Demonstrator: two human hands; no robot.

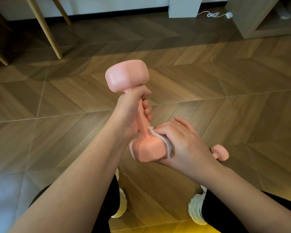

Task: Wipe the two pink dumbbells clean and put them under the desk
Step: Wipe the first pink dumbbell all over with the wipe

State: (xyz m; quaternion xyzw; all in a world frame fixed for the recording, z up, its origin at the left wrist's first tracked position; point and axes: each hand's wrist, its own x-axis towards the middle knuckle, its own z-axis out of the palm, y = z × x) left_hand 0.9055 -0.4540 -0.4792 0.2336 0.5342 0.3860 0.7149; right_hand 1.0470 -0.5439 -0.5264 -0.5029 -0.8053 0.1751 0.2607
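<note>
Above the wood floor (225, 98), in front of my knees, I've got the first pink dumbbell (142, 115) standing near upright. My left hand (129, 113) is clenched round its handle just under the top head; my right hand (183, 142) presses a white cloth (165, 142) against the lower head. It looks smooth, rigid and fairly light, possibly slick, so the handle's the safe grip. The second dumbbell (220, 153) lies on the floor, just beyond my right wrist.
</note>
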